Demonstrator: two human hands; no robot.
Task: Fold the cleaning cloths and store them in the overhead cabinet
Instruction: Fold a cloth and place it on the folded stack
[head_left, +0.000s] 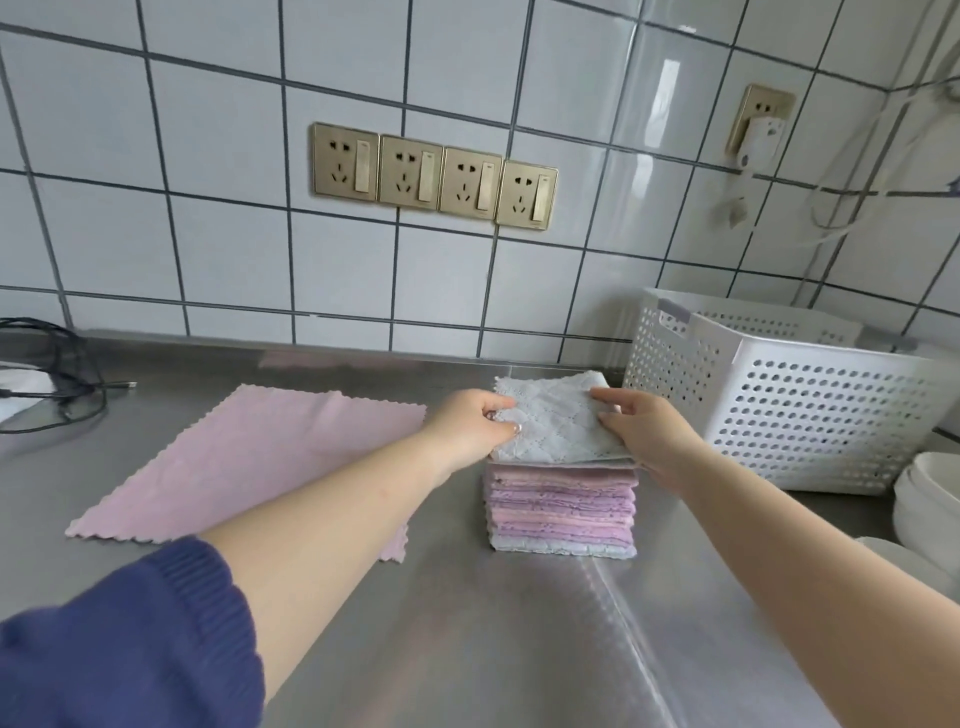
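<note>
Seen from the head camera, a person's left hand (475, 421) and right hand (641, 431) each pinched an edge of a folded pale grey quilted cloth (558, 423), its border scalloped, resting atop a stack of folded cloths (561, 512) in pink, lilac and grey on the steel counter (467, 623). Each grip was closed on that top cloth, thumbs above and fingers beneath. An unfolded pink cloth (249, 462) with zigzag edges lay flat to the left. A white perforated basket (779, 400) stood just right of the stack. No writing was legible.
</note>
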